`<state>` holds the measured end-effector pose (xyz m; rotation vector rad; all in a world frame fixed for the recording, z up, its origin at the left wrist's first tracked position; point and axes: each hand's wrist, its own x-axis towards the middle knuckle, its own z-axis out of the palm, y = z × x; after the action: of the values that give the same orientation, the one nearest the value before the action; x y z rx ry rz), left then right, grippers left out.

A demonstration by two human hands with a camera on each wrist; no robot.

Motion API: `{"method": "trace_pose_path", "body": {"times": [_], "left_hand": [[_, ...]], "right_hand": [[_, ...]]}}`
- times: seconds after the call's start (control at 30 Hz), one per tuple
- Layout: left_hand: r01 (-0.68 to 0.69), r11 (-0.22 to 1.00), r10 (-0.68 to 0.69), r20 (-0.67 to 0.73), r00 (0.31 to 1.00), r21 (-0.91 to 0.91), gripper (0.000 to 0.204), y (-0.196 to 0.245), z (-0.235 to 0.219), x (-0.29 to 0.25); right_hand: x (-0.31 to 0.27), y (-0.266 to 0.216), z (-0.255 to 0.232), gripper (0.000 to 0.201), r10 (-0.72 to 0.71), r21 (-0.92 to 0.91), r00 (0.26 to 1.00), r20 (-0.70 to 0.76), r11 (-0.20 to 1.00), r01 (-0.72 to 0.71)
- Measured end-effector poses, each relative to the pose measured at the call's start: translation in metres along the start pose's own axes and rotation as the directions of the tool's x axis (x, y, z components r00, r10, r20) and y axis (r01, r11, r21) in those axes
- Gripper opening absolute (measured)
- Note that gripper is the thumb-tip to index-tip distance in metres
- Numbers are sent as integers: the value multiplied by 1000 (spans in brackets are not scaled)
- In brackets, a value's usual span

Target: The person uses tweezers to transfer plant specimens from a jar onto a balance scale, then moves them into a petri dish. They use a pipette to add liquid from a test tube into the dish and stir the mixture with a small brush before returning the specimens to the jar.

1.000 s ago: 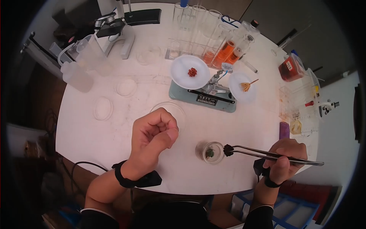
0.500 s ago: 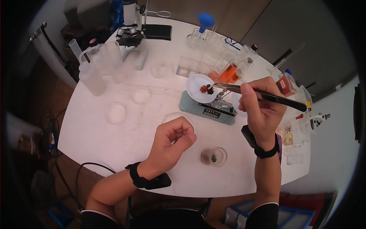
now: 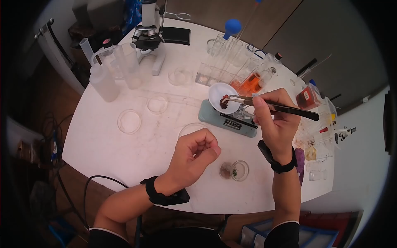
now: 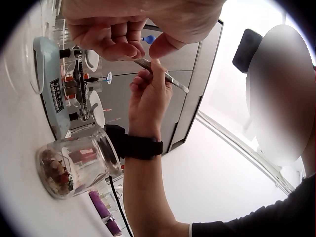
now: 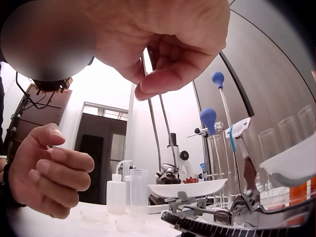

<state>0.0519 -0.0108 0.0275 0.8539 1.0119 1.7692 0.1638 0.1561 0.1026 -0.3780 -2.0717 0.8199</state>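
Note:
My right hand point(image 3: 281, 120) holds metal tweezers point(image 3: 285, 108), whose tips reach over the balance's left pan point(image 3: 215, 93). At the tips is a dark clump point(image 5: 169, 179), low over or on the pan; I cannot tell if it is still pinched. Beside it on the pan lie red pieces point(image 5: 190, 180). My left hand point(image 3: 192, 159) hovers left of a glass jar point(image 4: 81, 160), fingers loosely curled, holding nothing visible. Brown and green bits lie in the jar. The right pan is mostly hidden behind my right hand in the head view.
Glass dishes point(image 3: 129, 121) lie at the left, with plastic bottles point(image 3: 104, 84) and a microscope point(image 3: 149, 39) behind. Test tubes and orange-filled vessels point(image 3: 250, 84) stand behind the balance point(image 3: 223, 122). A purple roll point(image 3: 300, 160) and glassware are at the right.
My right hand has carried the dark clump on the tweezers from beside the jar up to the left pan, beside the red pieces. The left hand keeps its curled pose; the head view has shifted.

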Motion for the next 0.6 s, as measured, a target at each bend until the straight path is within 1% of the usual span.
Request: {"method": "trace_pose_path", "body": {"times": [0.07,0.17,0.2,0.3,0.37,0.4,0.43,0.5,0.53,0.57,0.6], "left_hand": [[3,1000,-3,-6,1000,-6,5,1,1,0],[8,1000,-8,-14,1000,12,5,1,0,1],[10,1000,-10,-14,1000,22,5,0,0,1],[20,999,-19,-16,1000,36,5,0,-1,0],[21,999,-20,-15,1000,50,5,1,0,-1],[22,998,-21,-13,1000,57,5,1,1,-1],[25,999,-25,-1,1000,41,4,0,0,-2],[34,999,-34,25,999,10,6,-2,-1,-3],[32,999,-33,20,999,17,6,-1,-1,-3],[33,999,-33,16,999,24,6,-1,0,-3],[32,999,-32,12,999,31,7,0,0,-3]], "right_hand": [[0,-3,-1,11,-2,4,1000,-14,1000,2],[-2,-14,-15,11,0,13,996,-88,1000,1],[-6,-17,-24,11,-13,41,991,-133,999,19],[-20,-20,-52,12,-78,-3,953,-293,997,81],[-35,-17,-69,14,-36,55,925,-378,997,61],[-46,-12,-79,16,16,106,921,-389,994,27],[-54,-7,-84,18,40,189,928,-370,982,32],[-71,-3,-88,20,127,274,936,-328,961,-34],[-78,3,-87,22,109,285,948,-300,958,-21],[-86,8,-88,22,120,325,959,-255,945,-32],[-92,12,-85,23,116,323,965,-235,946,-36]]}}
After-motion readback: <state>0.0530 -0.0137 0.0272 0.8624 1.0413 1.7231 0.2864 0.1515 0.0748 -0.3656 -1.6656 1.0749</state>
